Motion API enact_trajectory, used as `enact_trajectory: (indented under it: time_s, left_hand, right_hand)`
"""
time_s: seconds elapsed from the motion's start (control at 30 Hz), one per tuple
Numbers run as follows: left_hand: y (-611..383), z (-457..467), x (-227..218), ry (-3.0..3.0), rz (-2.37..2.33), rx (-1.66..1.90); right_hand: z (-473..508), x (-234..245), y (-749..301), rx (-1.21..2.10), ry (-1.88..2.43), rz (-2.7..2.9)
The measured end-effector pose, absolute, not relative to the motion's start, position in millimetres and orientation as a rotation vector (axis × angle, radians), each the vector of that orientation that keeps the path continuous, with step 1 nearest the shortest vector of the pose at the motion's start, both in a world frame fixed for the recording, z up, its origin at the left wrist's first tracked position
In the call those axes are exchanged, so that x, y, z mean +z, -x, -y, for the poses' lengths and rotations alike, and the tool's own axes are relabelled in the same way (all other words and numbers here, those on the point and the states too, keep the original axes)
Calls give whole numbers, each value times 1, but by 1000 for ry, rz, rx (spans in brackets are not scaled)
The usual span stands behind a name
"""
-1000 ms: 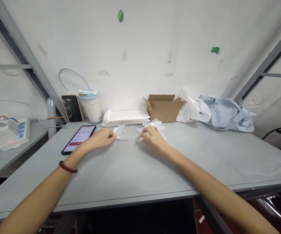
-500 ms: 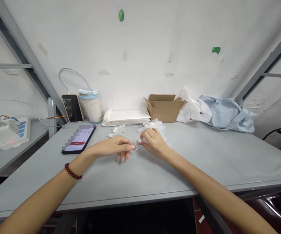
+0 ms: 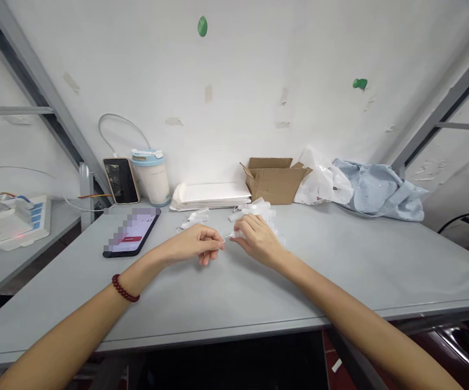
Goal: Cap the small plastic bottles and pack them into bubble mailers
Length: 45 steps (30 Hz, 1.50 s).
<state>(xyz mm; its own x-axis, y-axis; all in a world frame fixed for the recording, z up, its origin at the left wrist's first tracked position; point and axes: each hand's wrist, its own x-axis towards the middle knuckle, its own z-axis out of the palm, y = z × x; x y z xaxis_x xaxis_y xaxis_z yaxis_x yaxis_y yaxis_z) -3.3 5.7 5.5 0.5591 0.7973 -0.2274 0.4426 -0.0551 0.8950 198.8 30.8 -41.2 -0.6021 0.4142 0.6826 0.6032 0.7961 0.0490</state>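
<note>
In the head view, my right hand (image 3: 254, 236) is closed in a pinch around a small white plastic piece (image 3: 235, 234) with a thin tip pointing left. Most of that piece is hidden by the fingers. My left hand (image 3: 202, 244) is just to its left, thumb and forefinger pressed together at the end of a thin white strand (image 3: 225, 239). Behind my right hand lies a heap of clear-white plastic pieces (image 3: 261, 207), partly covered by the hand. A smaller group of similar pieces (image 3: 195, 218) rests beyond my left hand.
A phone (image 3: 132, 235) lies on the grey table (image 3: 226, 309) at left. Along the wall stand another phone (image 3: 121, 180), a cup (image 3: 154, 181), a white stack (image 3: 214, 195), an open cardboard box (image 3: 277, 184), a plastic bag (image 3: 324, 179) and blue cloth (image 3: 380, 189).
My left thumb and forefinger have closed at the strand, which hung loose and curved between the hands before. The left fingers have curled in; the right hand has hardly moved.
</note>
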Motion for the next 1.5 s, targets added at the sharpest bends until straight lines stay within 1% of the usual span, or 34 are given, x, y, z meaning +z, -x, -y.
enact_trajectory:
  time_s: [0.2,0.77,1.27,1.5]
  left_hand:
    - [8,-7,7,-1661,-1056,452]
    - [3,-5,7,-1698,-1043,430]
    - [-1,-3,8,-1761,-1047,463]
    - [-2,-4,-2,-1753,-1009,452]
  right_hand:
    - [-31,-40,-200,-331,755,2285]
    - [-28,-40,-199,-267,673,2294]
    - [-24,-44,-197,-363,609,2298]
    - [-18,-46,-195,-465,550,2283]
